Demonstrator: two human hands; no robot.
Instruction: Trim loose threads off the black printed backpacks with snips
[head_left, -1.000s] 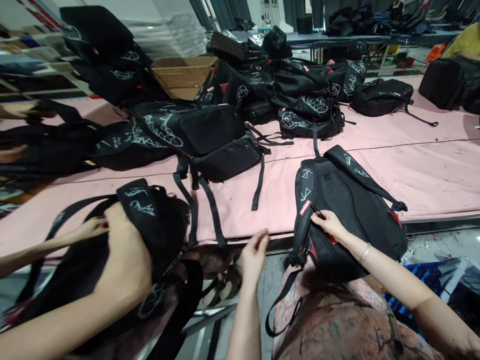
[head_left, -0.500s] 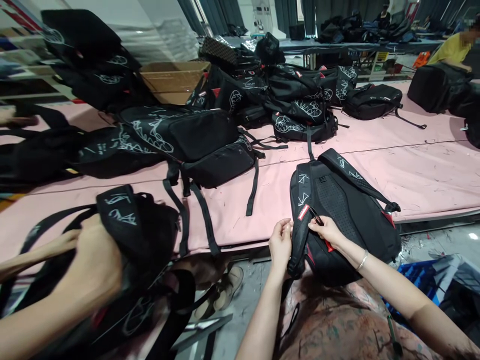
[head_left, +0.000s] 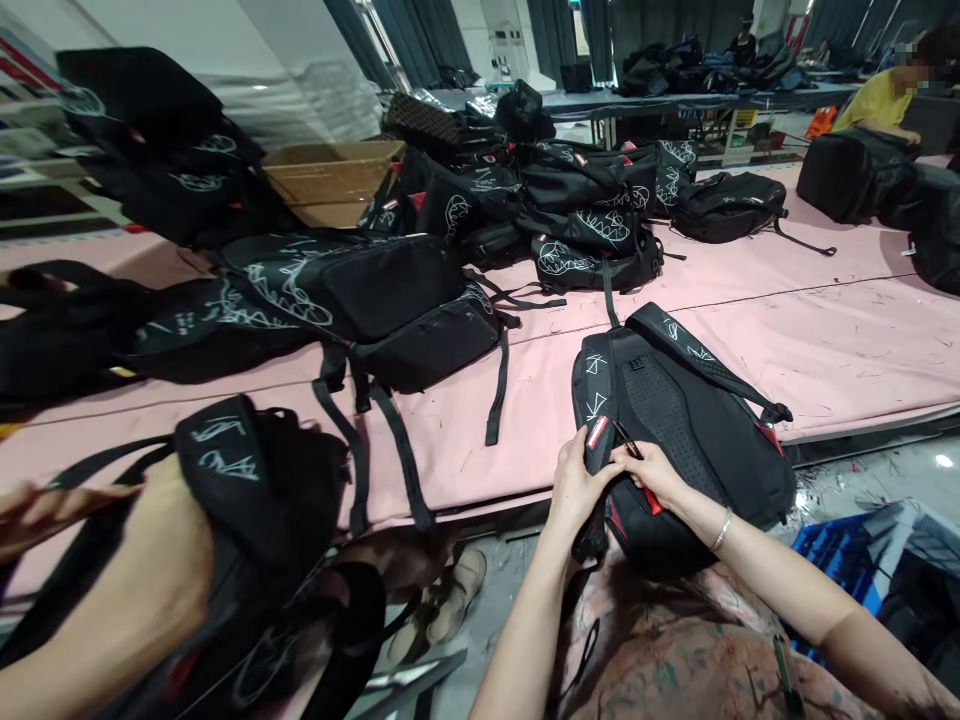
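A black backpack (head_left: 697, 480) leans over the table's front edge against my lap, back panel and shoulder straps upward. My left hand (head_left: 576, 490) is closed around one shoulder strap (head_left: 595, 375), just below its small red-and-white label (head_left: 597, 432). Its thumb reaches across to the fingertips of my right hand. My right hand (head_left: 651, 472) grips small thread snips (head_left: 654, 500), with dark prongs pointing up toward the label and a red part below the fingers. What lies between the touching fingertips is too small to make out.
The pink-covered table (head_left: 847, 330) holds several black backpacks (head_left: 405, 310) with white scribbles and scattered thread bits. At left, a co-worker's hand (head_left: 169, 540) handles another backpack (head_left: 262, 490). A cardboard box (head_left: 330, 180) stands behind. A blue crate (head_left: 840, 550) sits lower right.
My left hand has moved from beside the strap onto it, closing below the label and meeting my right hand. The view has shifted slightly. The co-worker's hands have moved a little left.
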